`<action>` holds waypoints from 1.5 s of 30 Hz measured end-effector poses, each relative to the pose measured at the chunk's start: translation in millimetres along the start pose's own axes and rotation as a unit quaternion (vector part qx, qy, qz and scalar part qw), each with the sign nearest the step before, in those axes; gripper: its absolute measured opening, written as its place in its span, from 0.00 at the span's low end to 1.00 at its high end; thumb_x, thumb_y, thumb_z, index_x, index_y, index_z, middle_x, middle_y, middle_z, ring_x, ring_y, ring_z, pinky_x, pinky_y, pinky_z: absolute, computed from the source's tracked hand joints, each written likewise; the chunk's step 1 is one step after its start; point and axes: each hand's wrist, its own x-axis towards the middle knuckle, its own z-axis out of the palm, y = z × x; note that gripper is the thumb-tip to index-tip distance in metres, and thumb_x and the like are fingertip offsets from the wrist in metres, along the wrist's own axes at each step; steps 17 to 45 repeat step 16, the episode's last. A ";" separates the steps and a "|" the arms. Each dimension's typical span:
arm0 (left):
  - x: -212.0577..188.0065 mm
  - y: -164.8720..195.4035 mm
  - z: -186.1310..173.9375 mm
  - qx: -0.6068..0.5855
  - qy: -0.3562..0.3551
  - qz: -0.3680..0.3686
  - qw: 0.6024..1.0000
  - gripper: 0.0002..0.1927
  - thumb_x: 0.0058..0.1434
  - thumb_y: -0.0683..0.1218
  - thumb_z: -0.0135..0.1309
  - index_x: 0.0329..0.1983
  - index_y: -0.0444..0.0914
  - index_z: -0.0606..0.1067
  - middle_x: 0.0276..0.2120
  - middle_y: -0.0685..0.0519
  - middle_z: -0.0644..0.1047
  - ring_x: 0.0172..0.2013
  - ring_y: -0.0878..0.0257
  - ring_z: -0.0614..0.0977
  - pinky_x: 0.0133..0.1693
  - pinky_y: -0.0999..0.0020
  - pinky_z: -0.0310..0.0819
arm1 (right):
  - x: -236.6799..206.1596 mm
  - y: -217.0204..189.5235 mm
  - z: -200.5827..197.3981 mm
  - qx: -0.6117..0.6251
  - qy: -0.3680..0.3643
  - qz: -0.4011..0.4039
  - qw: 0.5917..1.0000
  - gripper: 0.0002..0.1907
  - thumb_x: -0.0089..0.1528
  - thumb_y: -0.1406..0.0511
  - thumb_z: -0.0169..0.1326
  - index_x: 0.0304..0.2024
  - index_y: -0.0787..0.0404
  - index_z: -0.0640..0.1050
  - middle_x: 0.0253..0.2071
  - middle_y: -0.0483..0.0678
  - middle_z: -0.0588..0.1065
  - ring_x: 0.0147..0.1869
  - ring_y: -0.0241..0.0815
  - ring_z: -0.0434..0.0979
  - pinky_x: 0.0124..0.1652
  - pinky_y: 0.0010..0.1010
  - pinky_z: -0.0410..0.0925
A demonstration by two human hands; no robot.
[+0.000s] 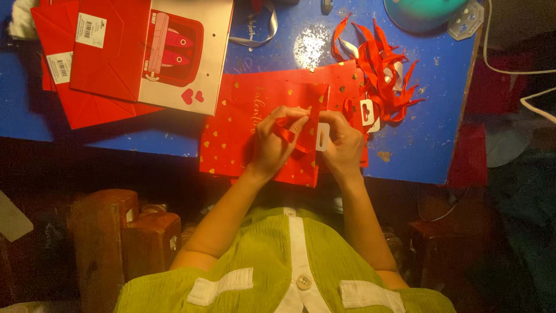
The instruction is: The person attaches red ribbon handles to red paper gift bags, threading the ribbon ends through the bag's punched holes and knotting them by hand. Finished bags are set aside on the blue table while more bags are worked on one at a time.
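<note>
Red ribbon (288,134) slanting away-left to near-right, pinched between left hand (273,145) and right hand (341,145) fingers.

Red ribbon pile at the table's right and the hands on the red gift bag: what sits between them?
In the head view, a white hang tag on the gift bag's edge lies between the right hand and the ribbon pile; the left hand pinches a red ribbon.

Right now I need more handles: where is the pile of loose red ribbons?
In the head view, the ribbon pile lies on the blue table, upper right of the gift bag, beside the teal round object.
</note>
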 end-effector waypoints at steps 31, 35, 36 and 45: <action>6.4 -4.9 -38.6 0.076 0.205 0.052 0.974 0.27 0.60 0.35 0.57 0.60 0.32 0.62 0.57 0.44 0.67 0.60 0.50 0.69 0.64 0.55 0.61 | 2.7 -4.8 -12.1 0.020 -0.030 -0.020 0.999 0.16 0.72 0.61 0.47 0.50 0.64 0.80 0.29 0.44 0.76 0.32 0.31 0.74 0.34 0.23 0.67; 6.4 -4.9 -38.6 0.076 0.205 0.052 0.974 0.27 0.60 0.35 0.57 0.60 0.32 0.62 0.57 0.44 0.67 0.60 0.50 0.69 0.64 0.55 0.61 | 2.7 -4.8 -12.1 0.020 -0.030 -0.020 0.999 0.16 0.72 0.61 0.47 0.50 0.64 0.80 0.29 0.44 0.76 0.32 0.31 0.74 0.34 0.23 0.67; 6.4 -4.9 -38.6 0.076 0.205 0.052 0.974 0.27 0.60 0.35 0.57 0.60 0.32 0.62 0.57 0.44 0.67 0.60 0.50 0.69 0.64 0.55 0.61 | 2.7 -4.8 -12.1 0.020 -0.030 -0.020 0.999 0.16 0.72 0.61 0.47 0.50 0.64 0.80 0.29 0.44 0.76 0.32 0.31 0.74 0.34 0.23 0.67; 6.4 -4.9 -38.6 0.076 0.205 0.052 0.974 0.27 0.60 0.35 0.57 0.60 0.32 0.62 0.57 0.44 0.67 0.60 0.50 0.69 0.64 0.55 0.61 | 2.7 -4.8 -12.1 0.020 -0.030 -0.020 0.999 0.16 0.72 0.61 0.47 0.50 0.64 0.80 0.29 0.44 0.76 0.32 0.31 0.74 0.34 0.23 0.67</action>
